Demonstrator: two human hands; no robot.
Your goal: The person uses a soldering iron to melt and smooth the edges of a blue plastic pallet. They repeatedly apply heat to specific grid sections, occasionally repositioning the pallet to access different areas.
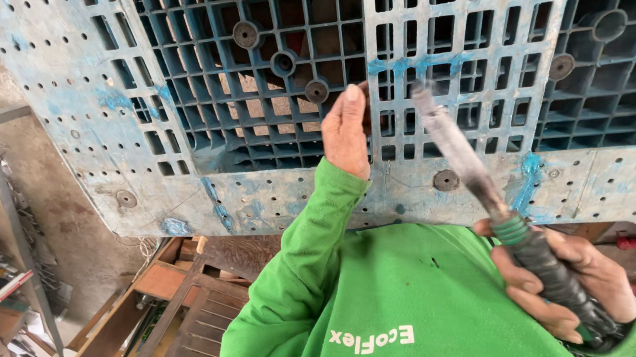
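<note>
Our right hand is wrapped tight around the dark, ribbed grip of a long tool, its green collar just above our fingers and its grey shaft slanting up and left, blurred, so we cannot tell what kind of tip it has. The tip lies over the face of the blue plastic pallet. Our left hand is pressed against the pallet's grid, fingers reaching up onto the ribs; whether they hook into an opening we cannot tell. Both arms wear green sleeves.

To do this well, we judge that the left hand should keep bracing the pallet firmly while staying clear of the tool's path, and the right hand should hold low on the grip for control.

The pallet is moulded plastic, a lattice of square cells with solid, perforated bands between, scuffed and dusted pale grey, with round dark discs set into it. Below lie slatted wooden pieces; a metal rack stands at left.
</note>
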